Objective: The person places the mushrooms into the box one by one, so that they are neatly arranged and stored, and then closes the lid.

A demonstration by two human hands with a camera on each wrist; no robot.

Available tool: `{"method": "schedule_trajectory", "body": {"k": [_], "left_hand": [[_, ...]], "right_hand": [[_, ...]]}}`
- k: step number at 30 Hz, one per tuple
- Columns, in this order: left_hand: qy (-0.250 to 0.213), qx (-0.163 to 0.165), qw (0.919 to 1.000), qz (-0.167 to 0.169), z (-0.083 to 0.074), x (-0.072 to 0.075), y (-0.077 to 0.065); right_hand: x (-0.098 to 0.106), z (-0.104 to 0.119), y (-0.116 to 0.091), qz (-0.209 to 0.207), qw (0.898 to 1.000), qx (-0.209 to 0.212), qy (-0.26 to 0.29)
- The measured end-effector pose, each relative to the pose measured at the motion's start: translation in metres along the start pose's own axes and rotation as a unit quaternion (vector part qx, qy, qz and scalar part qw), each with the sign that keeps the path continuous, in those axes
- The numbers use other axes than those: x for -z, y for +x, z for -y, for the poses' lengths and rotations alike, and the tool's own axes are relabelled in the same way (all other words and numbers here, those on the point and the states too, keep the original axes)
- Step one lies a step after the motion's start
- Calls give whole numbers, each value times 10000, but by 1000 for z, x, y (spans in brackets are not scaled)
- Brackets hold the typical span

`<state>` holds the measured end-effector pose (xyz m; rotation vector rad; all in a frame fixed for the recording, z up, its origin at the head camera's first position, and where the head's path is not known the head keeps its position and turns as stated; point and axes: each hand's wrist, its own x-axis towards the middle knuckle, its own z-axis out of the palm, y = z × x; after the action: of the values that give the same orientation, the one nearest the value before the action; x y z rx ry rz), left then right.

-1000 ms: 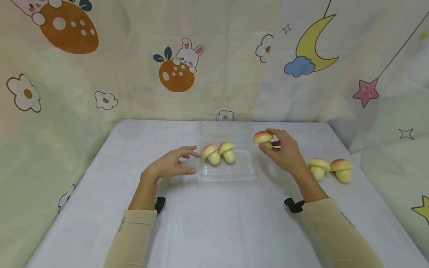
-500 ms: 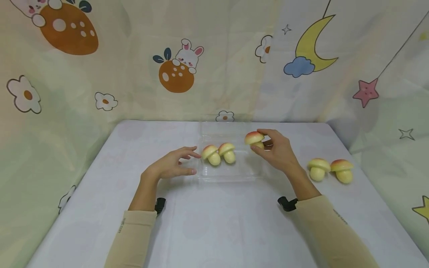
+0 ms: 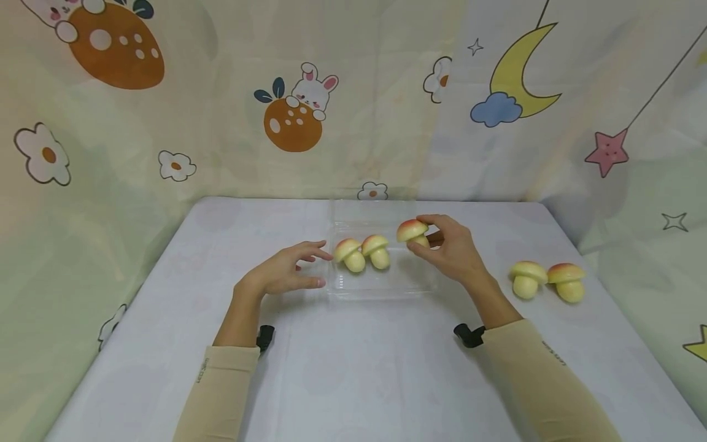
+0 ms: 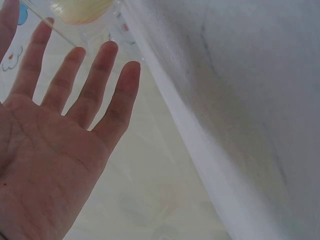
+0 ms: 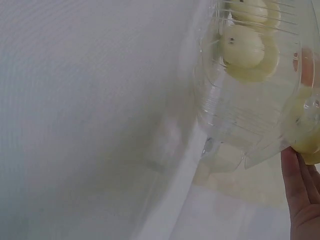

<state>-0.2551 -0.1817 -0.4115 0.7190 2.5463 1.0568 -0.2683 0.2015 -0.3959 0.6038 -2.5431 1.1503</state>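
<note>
Between thumb and fingers, my right hand [image 3: 452, 248] pinches a mushroom-shaped piece [image 3: 412, 231] with a red-tinged cap, over the right part of a clear plastic box [image 3: 381, 286]. Two more mushroom-shaped pieces, one at the left [image 3: 350, 255] and one beside it [image 3: 376, 252], lean side by side inside the box. My left hand [image 3: 284, 269] is at the box's left side, fingers extended and holding nothing; whether the fingertips touch the wall is unclear. In the right wrist view the held mushroom-shaped piece [image 5: 306, 131] shows partly through the clear plastic.
Two mushroom-shaped pieces, the nearer-in one [image 3: 528, 279] and the outer one [image 3: 566, 282], stand on the right of the white-covered table [image 3: 353, 368]. The box's clear lid [image 3: 370, 211] lies back toward the patterned curtain [image 3: 375, 123].
My right hand has carried the mushroom-shaped piece leftward, from beside the box to over its right part. The left hand has stayed in place.
</note>
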Motion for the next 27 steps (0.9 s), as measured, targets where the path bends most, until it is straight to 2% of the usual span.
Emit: {"method": "schedule_trajectory", "body": {"k": [7,13,21,27], "left_hand": [[-2,55,10000,-26,-1,0,0],[-14,37,10000,-2,-1,1,0],[-48,27,10000,-15,-1,2,-1],[-55,-56,10000,-10,0,1,-1]], "right_hand": [[-3,1,2,263,9993,-240,139],[-7,1,3,229,9995,-155,150],[-14,-4,4,171,9994,243,-152],[-18,-7,3,284,9993,156,-159]]}}
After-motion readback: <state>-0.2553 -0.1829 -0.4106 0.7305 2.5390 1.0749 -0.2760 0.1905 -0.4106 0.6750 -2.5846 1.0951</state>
